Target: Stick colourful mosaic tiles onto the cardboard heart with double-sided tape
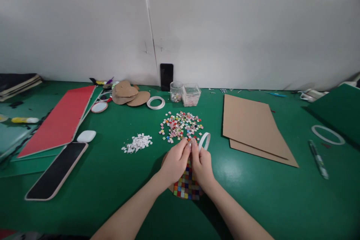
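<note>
My left hand and my right hand meet fingertip to fingertip above a board covered with coloured mosaic tiles. Both are closed in a pinch, and something tiny and pale between the fingertips is too small to name. A narrow roll of white tape stands up out of my right hand's grip. The hands hide the upper part of the mosaic; a brown cardboard edge shows at its left. Just beyond lies a spread of loose coloured tiles. Left of them is a heap of small white paper squares.
Cardboard sheets lie right, near a pen and a white ring. A clear cup, plastic box and upright phone stand behind. Leftward are cardboard discs, a tape roll, a phone and red board.
</note>
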Action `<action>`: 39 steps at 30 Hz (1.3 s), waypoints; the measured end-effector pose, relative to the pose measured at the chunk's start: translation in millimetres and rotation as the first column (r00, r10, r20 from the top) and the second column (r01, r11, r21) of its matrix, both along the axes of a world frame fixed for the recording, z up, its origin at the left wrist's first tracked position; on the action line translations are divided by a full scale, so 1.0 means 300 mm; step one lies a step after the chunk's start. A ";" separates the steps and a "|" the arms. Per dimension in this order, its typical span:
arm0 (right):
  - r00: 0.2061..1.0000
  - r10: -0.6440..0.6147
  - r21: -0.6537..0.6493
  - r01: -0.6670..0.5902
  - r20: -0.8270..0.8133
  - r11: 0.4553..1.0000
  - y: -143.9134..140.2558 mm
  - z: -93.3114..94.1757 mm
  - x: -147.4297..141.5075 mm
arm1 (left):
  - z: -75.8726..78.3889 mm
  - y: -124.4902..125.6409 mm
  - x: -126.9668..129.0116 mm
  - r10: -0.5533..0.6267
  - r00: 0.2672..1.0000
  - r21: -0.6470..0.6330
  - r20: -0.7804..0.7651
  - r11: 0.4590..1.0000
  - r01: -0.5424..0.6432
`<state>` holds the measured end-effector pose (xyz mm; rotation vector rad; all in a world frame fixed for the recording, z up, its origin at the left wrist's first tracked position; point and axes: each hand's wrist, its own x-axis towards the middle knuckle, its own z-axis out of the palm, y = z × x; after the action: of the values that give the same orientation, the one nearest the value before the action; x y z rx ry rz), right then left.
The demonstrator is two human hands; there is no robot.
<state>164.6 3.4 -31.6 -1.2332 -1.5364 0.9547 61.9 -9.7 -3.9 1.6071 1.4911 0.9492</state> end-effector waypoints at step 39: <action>0.989 0.081 -0.070 -0.090 -0.125 0.994 0.013 0.017 0.009 | -0.025 0.013 -0.007 0.070 0.919 -0.218 0.387 0.976 0.018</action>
<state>167.5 7.3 -26.4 -1.1468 -1.4783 1.1321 59.8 -5.8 -11.6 1.1592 1.2854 1.0146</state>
